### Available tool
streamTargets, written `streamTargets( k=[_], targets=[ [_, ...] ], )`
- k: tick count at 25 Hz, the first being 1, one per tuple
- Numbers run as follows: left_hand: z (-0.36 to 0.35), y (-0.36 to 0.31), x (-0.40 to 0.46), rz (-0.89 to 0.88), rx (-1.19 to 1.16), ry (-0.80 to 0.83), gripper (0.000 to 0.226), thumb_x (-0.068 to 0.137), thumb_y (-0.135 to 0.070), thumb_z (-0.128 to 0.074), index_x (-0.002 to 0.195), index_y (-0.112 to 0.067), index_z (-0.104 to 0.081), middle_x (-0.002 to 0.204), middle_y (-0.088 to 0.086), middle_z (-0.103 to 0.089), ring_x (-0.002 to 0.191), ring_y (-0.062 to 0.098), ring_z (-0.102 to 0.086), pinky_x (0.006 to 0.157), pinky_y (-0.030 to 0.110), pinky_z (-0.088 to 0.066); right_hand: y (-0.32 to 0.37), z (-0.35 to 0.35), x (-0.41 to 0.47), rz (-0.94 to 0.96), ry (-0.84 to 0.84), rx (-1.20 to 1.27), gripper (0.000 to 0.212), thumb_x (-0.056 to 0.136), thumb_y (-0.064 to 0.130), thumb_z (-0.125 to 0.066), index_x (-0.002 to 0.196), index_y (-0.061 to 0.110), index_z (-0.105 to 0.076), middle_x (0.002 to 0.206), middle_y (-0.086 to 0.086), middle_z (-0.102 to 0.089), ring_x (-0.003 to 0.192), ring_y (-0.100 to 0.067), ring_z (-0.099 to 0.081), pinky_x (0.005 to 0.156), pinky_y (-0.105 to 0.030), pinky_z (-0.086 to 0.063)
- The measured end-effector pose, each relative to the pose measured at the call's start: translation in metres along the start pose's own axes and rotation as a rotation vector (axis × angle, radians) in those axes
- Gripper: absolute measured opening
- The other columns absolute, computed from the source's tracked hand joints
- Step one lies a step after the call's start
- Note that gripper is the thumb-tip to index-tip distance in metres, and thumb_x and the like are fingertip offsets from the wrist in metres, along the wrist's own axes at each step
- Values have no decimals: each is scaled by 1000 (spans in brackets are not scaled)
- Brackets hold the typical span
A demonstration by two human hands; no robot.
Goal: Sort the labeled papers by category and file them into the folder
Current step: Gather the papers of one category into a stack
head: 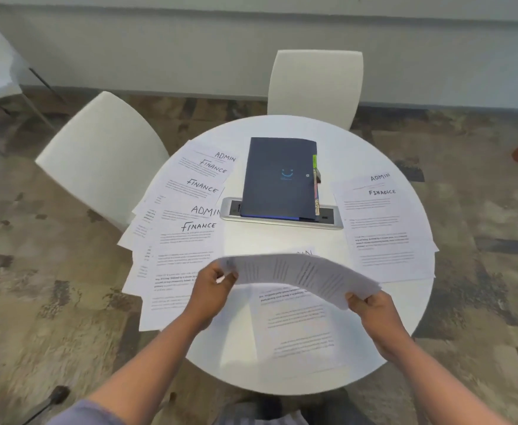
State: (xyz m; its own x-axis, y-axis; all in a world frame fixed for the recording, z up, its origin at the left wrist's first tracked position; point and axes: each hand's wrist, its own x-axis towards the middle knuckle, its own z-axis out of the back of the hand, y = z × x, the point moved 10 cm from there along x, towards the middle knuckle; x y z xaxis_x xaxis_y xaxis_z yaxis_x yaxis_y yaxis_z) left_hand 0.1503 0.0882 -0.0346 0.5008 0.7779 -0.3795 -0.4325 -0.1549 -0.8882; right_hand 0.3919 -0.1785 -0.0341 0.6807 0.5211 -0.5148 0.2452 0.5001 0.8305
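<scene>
Hands share one bundle of papers (306, 276) above the round white worktop (383, 348) — left hand (211, 291) pinches its left edge, right hand (374, 314) pinches the right corner. Closed dark-blue folder (279, 179) lies at the far centre — labeled sheets (187, 228) fan left of it, another stack (383, 228) right.
</scene>
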Motion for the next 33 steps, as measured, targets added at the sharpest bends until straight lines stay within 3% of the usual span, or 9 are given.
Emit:
streamTargets(
  k=[2,4,8,14,18,23,26,28,33],
  targets=[
    [-5,14,2,28,20,71,22,100,-5,-59,97,-23,-71,101,-8,-75,99,11,-67,82,26,-50,-8,-11,-1,-8,22,-10,41,99,-4,-57,105,31,-77,103,10,-78,101,-11,-68,82,-29,-51],
    [-8,20,6,38,26,108,35,103,-8,-55,87,-35,-71,99,-17,-74,95,5,-65,80,20,-49,-11,-15,4,-26,10,-25,42,99,-5,-58,101,33,-78,101,10,-78,101,-13,-68,82,-31,-51],
    [-7,10,13,-1,25,86,26,102,-3,-53,94,-19,-71,94,-23,-70,88,-3,-61,75,10,-47,-14,-3,15,-51,-81,-25,29,98,2,-63,102,29,-74,107,-5,-75,107,-29,-67,95,-52,-53],
    [-24,27,20,47,56,222,25,103,-6,-51,104,-23,-70,97,-1,-72,85,11,-61,73,21,-46,-16,-12,20,-55,-43,-60,37,98,-5,-58,100,28,-76,102,-1,-76,101,-25,-66,79,-36,-51],
    [-21,31,24,68,34,176,30,103,-5,-50,115,-27,-67,112,-2,-72,106,17,-65,87,28,-51,-23,-5,24,-68,-61,-49,33,99,0,-60,108,26,-77,105,0,-77,107,-25,-67,92,-49,-53],
    [-38,28,24,46,83,226,34,103,-8,-51,101,-34,-71,91,4,-72,79,17,-60,72,30,-47,-36,-7,25,-109,-56,-3,31,97,-4,-60,98,23,-76,99,-4,-75,101,-29,-65,83,-42,-49],
    [-38,9,25,35,59,180,26,105,-13,-54,105,-35,-67,102,-4,-74,92,13,-66,74,20,-48,-29,0,28,-98,-64,23,31,97,-2,-60,101,25,-73,105,-9,-73,105,-31,-64,87,-44,-50],
    [-35,-11,27,-13,69,147,24,105,-15,-54,106,-35,-68,107,-4,-74,101,14,-68,78,23,-50,-18,10,30,-68,-50,36,31,96,-3,-60,103,24,-73,104,-6,-75,106,-30,-66,93,-49,-53],
    [-33,-77,27,-130,179,21,41,103,-11,-54,90,-47,-69,90,-18,-74,85,-1,-65,74,24,-50,11,39,34,-25,14,78,23,97,2,-65,108,22,-72,111,3,-78,102,-16,-70,92,-36,-55]
  ],
)
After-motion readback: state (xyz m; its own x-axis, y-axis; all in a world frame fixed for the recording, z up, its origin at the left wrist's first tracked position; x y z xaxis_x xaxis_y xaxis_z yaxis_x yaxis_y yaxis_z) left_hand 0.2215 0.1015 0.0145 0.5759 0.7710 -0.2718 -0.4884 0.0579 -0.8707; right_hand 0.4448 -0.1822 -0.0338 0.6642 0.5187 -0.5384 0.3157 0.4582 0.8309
